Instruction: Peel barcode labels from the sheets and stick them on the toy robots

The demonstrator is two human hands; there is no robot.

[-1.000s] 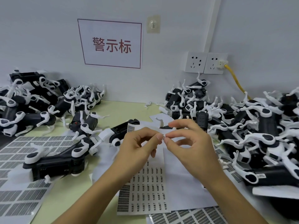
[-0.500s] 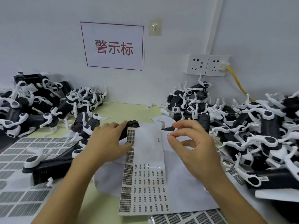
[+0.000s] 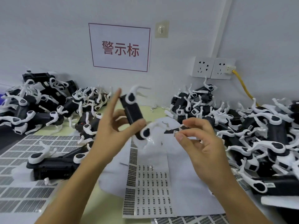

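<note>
Two hands work above the white barcode label sheet [image 3: 150,183]: our left hand [image 3: 111,126] has just lifted a black-and-white plastic toy robot [image 3: 132,112], while our right hand [image 3: 199,143] pinches a small peeled label [image 3: 175,133] beside it, ready for sticking.

The left hand [image 3: 111,126] held a black-and-white toy robot [image 3: 132,110] raised above the table, its thumb pressed on the body and the index finger stretched up. Beside it, the right hand [image 3: 200,143] pinched a small barcode label [image 3: 175,133] above the label sheet [image 3: 150,183].
</note>
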